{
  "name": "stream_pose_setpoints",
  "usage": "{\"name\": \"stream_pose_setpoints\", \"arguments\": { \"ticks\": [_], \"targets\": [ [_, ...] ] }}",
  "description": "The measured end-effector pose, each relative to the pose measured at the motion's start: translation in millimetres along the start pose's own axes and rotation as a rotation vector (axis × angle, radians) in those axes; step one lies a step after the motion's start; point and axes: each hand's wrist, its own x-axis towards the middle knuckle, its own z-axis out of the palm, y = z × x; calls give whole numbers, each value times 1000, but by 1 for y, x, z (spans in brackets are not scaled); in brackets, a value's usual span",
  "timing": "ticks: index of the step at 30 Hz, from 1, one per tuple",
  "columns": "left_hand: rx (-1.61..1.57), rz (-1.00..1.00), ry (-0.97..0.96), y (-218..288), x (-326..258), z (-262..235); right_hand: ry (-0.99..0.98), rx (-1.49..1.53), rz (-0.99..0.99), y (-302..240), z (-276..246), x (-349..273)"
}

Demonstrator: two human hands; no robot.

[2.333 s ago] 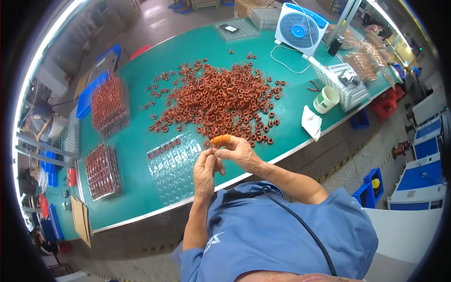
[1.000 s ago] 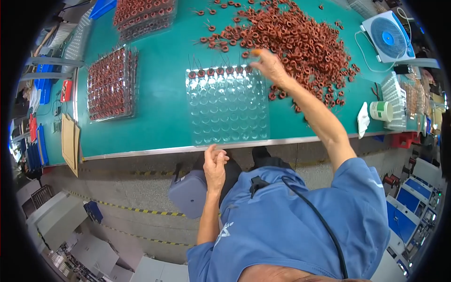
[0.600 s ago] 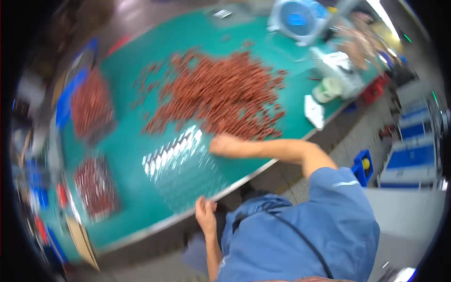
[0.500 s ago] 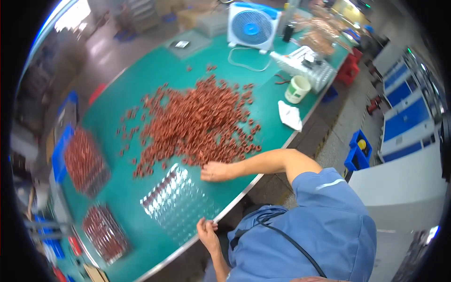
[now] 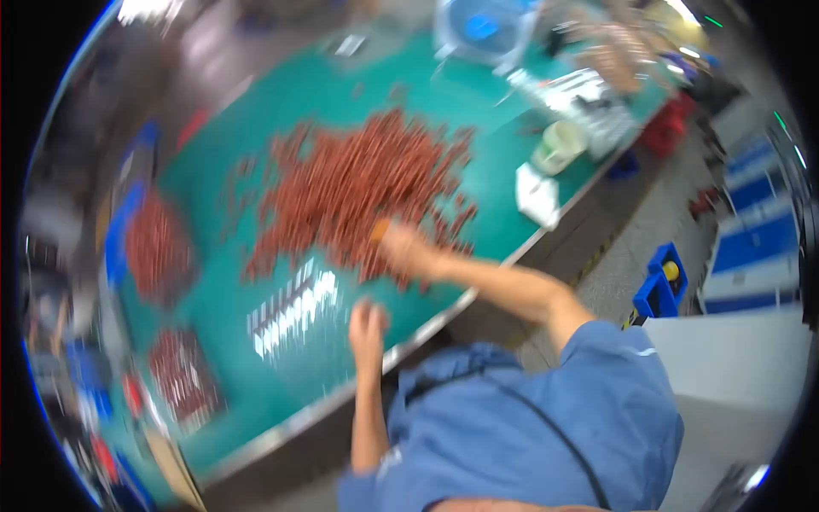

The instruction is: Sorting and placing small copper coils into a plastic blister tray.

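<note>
A large heap of reddish-brown ring-shaped pieces (image 5: 341,175) lies on the green table (image 5: 281,410). My right hand (image 5: 408,250) is over the heap's near right edge. An orange patch shows at its fingertips, too blurred to tell whether it is a held piece. Nearer to me, my left hand (image 5: 368,331) hovers by the right side of a clear plastic tray (image 5: 294,311), apart from my right hand. Motion smears its fingers. The tray lies flat below the heap, with glare and some dark pieces along its upper left side.
At the left stand a filled stack of trays (image 5: 158,252) and a second filled tray stack (image 5: 183,375). Along the right edge are a white cup (image 5: 559,147), a white cloth or paper (image 5: 537,196) and clear plastic packaging (image 5: 589,102). A fan (image 5: 486,30) stands at the back.
My right hand has moved from beside the tray up onto the heap's edge. My left hand has risen from the table's near edge toward the tray. The whole view has shifted and blurred.
</note>
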Motion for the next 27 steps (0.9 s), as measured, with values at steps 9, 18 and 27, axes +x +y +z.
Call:
{"name": "stream_pose_setpoints", "arguments": {
  "ticks": [9, 18, 27],
  "targets": [
    [-664, -71, -105, 47, 52, 42, 81, 1091, 589, -30, -65, 8],
    [-660, 65, -103, 52, 38, 33, -107, 818, 633, -64, -91, 8],
    [-567, 87, -230, 50, 25, 21, -164, 1249, 820, -72, -87, -3]
  ]
}}
